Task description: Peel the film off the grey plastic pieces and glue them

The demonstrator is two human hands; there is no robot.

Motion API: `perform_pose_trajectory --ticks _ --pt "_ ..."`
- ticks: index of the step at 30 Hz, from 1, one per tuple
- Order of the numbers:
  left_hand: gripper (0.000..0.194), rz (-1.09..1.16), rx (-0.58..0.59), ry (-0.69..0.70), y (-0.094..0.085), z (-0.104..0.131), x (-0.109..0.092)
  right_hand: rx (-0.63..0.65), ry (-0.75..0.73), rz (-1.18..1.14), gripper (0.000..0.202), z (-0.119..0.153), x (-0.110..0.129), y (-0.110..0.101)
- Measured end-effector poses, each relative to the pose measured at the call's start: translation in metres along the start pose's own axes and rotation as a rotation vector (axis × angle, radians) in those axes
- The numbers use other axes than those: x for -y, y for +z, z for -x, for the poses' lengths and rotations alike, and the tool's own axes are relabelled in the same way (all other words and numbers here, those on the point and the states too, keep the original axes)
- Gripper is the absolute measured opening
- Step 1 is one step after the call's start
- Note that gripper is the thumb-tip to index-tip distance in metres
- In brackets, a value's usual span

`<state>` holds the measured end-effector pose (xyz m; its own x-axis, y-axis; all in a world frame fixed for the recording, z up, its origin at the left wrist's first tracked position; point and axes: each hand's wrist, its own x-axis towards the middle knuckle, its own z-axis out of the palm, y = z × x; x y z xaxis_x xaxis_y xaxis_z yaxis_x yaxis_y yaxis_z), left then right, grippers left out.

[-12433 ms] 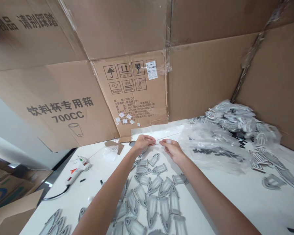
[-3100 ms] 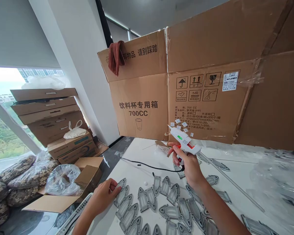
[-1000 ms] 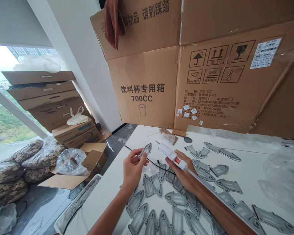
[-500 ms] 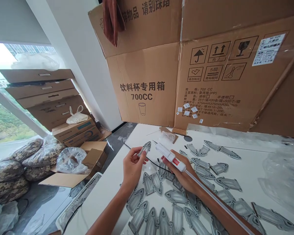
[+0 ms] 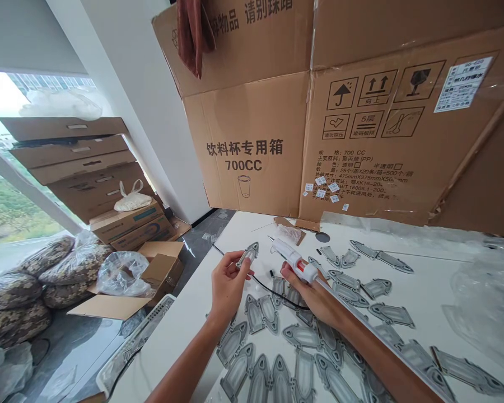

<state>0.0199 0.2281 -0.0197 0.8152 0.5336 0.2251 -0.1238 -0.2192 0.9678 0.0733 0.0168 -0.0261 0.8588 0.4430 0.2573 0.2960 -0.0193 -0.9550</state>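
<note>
My left hand point(image 5: 231, 280) pinches a small grey boat-shaped plastic piece point(image 5: 249, 254), its pointed end up, above the white table point(image 5: 185, 336). My right hand point(image 5: 306, 288) is wrapped round a white glue gun point(image 5: 292, 257) with a red part on its side. The nozzle points left toward the piece but stays apart from it. A long pale stick runs back from the gun over my right forearm. Many similar grey pieces point(image 5: 301, 336) lie spread on the table below and to the right of my hands. A black cable passes beneath them.
Large cardboard sheets point(image 5: 252, 112) stand behind the table. Clear plastic wrap point(image 5: 483, 291) lies at the right. On the left floor are an open carton point(image 5: 163, 274), a white plastic basket point(image 5: 109, 369), stacked boxes point(image 5: 84, 168) and camouflage-patterned bundles point(image 5: 63, 274).
My right hand has drawn the glue gun slightly right, so the nozzle is farther from the grey piece. My left hand holds its piece almost unmoved.
</note>
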Motion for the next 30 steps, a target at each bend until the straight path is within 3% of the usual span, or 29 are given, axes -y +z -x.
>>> perform_pose_trajectory --ticks 8,15,21,30 --pt "0.039 0.023 -0.020 0.006 0.001 -0.001 0.001 -0.029 0.003 0.006 0.040 -0.002 0.002 0.001" --pt "0.042 0.083 -0.063 -0.007 -0.001 -0.002 0.002 0.079 -0.093 0.086 0.040 -0.003 -0.007 0.001" --pt "0.042 0.096 -0.083 -0.025 -0.002 -0.001 0.002 0.153 -0.272 0.199 0.022 -0.001 -0.003 0.007" --pt "0.039 0.102 -0.074 0.003 0.000 0.002 -0.001 0.169 -0.287 0.246 0.014 0.000 0.001 0.008"
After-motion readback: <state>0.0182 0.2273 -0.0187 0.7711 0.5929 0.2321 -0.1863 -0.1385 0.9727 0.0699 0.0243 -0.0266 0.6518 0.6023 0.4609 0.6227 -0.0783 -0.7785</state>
